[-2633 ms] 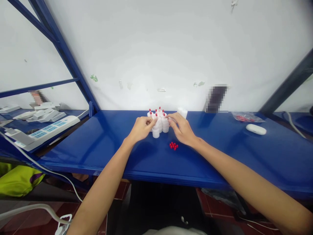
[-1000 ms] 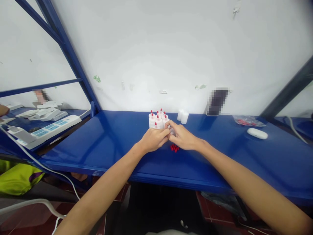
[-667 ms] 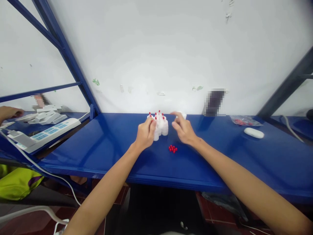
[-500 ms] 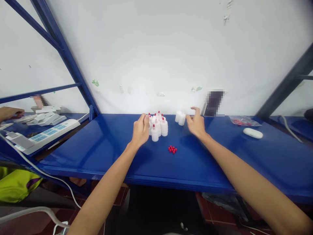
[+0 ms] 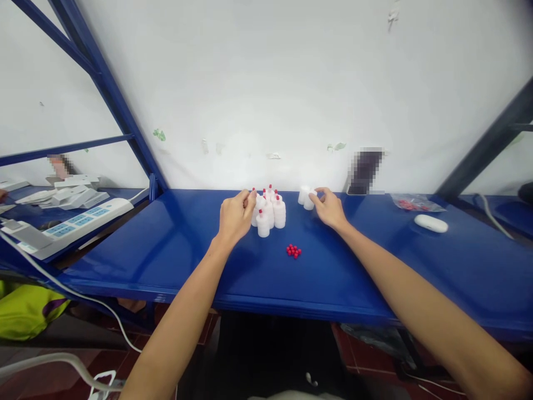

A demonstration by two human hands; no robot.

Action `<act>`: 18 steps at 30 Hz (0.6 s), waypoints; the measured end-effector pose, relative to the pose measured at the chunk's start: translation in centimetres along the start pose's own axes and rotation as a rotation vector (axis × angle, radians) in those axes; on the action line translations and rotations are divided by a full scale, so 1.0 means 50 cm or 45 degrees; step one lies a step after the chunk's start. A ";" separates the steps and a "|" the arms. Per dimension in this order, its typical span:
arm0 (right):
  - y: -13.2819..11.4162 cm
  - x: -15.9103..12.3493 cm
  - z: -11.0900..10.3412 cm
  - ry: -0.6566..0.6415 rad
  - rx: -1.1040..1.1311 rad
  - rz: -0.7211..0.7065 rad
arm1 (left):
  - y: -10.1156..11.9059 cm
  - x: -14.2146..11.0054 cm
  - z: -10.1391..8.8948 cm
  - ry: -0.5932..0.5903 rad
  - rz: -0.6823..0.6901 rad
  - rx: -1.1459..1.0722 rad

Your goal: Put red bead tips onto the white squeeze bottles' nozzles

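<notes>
Bottles (image 5: pixel 268 214) crowd beside the curled left hand (image 5: pixel 235 216), grip unclear; the right hand (image 5: pixel 330 208) touches a white container (image 5: pixel 307 203), hold likewise uncertain.

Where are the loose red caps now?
In the head view, the red caps lie on the blue table right of centre, nearer the camera than the capped bottles.

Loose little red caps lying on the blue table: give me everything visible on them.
The loose small red plastic-looking caps are stubby, too small here for finer shape or an exact count. They lie bunched together on the glossy blue tabletop, nearer the wearer than the capped white plastic bottles and slightly right of them. Neither the left hand nor right hand touches them.
</notes>
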State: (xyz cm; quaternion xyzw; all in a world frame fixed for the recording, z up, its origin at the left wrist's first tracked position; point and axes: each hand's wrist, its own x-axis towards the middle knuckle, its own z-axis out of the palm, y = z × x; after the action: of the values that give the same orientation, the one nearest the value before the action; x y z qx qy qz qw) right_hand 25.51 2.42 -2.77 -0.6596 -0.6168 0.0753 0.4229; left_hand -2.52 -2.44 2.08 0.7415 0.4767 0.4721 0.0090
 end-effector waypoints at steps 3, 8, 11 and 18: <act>-0.010 -0.005 -0.009 0.019 -0.051 0.083 | -0.002 -0.002 0.003 -0.037 0.008 0.064; -0.018 -0.008 -0.020 0.050 -0.023 0.241 | -0.002 -0.004 0.004 -0.079 0.035 0.215; -0.013 -0.004 -0.014 0.052 0.069 0.202 | -0.002 -0.004 0.004 -0.112 0.058 0.305; 0.000 0.002 0.017 0.047 0.287 -0.018 | 0.000 -0.008 0.006 -0.216 0.067 0.360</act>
State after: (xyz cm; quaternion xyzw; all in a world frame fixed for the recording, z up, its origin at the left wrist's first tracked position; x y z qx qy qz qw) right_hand 25.00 2.87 -3.25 -0.6048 -0.6011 0.1290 0.5062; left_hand -2.35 -2.57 1.64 0.7849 0.5162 0.3360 -0.0676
